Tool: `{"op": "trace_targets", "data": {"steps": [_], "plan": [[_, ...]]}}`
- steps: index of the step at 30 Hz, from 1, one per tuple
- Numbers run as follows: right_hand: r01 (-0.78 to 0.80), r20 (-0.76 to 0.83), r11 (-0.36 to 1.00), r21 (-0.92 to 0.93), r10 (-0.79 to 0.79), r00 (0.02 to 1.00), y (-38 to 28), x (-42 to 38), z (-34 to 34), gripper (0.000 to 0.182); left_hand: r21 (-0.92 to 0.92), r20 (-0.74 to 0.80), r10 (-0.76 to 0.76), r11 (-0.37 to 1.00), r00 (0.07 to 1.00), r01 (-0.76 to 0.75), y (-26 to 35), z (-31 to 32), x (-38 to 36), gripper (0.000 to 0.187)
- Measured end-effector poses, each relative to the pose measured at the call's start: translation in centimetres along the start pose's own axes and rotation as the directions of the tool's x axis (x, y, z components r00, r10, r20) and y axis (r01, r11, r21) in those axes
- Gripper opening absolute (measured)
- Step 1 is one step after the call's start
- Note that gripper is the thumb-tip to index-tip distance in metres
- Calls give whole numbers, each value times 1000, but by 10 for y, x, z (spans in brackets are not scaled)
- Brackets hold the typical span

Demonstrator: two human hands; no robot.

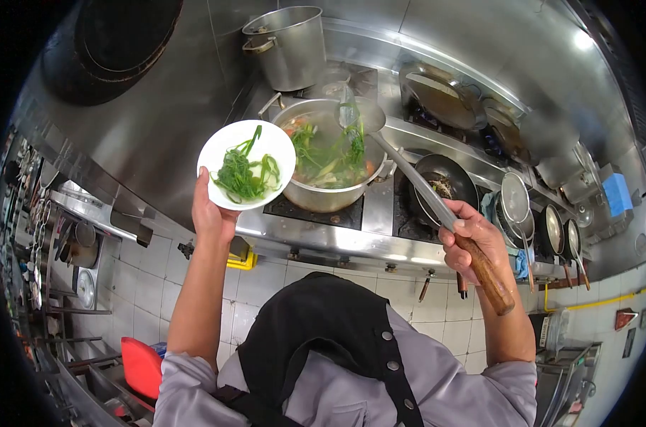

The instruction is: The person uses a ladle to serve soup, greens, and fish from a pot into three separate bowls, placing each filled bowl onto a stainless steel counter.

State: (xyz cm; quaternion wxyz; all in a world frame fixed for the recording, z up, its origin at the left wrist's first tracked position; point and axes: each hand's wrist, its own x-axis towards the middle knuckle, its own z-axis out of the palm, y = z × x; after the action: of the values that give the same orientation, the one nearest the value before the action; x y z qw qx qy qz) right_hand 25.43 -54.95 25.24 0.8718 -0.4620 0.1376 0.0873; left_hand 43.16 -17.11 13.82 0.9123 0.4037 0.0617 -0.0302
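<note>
My left hand grips the rim of a white bowl with leafy greens in it. The bowl is tilted toward me, left of a large steaming pot. My right hand is wrapped round the wooden handle of a long metal ladle. The ladle's round head hangs over the far right part of the pot, with greens trailing by it. In the pot, more greens and orange pieces lie in broth, partly veiled by steam.
A tall metal stockpot stands behind the pot. On the right of the stove are a black wok with dark bits in it, a large oily pan and a strainer. A red chair is at lower left.
</note>
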Motion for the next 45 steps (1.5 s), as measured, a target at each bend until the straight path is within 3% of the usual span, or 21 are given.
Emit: {"op": "trace_targets", "data": {"steps": [5, 10, 14, 16, 20, 27, 29, 32, 35, 39, 43, 45], "plan": [[34, -35, 984, -177, -41, 999, -3, -10, 12, 41, 57, 29, 12, 998, 1000, -13, -1, 8, 7, 54], [45, -57, 981, -188, -57, 997, -8, -23, 30, 41, 24, 66, 19, 1000, 998, -20, -7, 10, 13, 47], [23, -52, 994, -111, -28, 998, -23, -16, 31, 37, 38, 21, -25, 999, 999, 24, -15, 24, 25, 46], [1, 36, 996, 91, -5, 999, -22, -11, 24, 37, 38, -5, -33, 999, 999, 33, -19, 23, 29, 46], [-64, 73, 979, 193, 51, 996, -3, 0, 5, 37, 55, 50, -20, 998, 999, 18, -18, 11, 27, 48], [-42, -31, 993, 114, 46, 998, -6, 6, 6, 40, 86, -29, -12, 996, 999, 15, -19, 12, 37, 49], [-36, -15, 994, 105, 38, 999, -20, 4, 11, 40, 77, -70, -16, 997, 997, 22, -22, 18, 47, 49], [17, 44, 992, 128, -23, 999, -27, -24, 24, 41, 56, -1, 8, 998, 1000, -8, -26, 10, 45, 50], [14, 148, 988, 156, -37, 988, -58, -36, 40, 43, 101, -46, -50, 993, 998, 54, -35, 23, 66, 55], [70, 157, 991, 117, -88, 984, -87, -49, 66, 47, 102, -41, -104, 989, 994, 108, -52, 62, 83, 60], [32, 118, 997, 68, -40, 992, -83, -47, 70, 51, 160, 97, -251, 959, 963, 234, -59, 88, 94, 56], [4, 102, 999, 53, -9, 995, -67, -43, 61, 52, 74, 5, -233, 970, 972, 232, -66, 102, 88, 53]]}}
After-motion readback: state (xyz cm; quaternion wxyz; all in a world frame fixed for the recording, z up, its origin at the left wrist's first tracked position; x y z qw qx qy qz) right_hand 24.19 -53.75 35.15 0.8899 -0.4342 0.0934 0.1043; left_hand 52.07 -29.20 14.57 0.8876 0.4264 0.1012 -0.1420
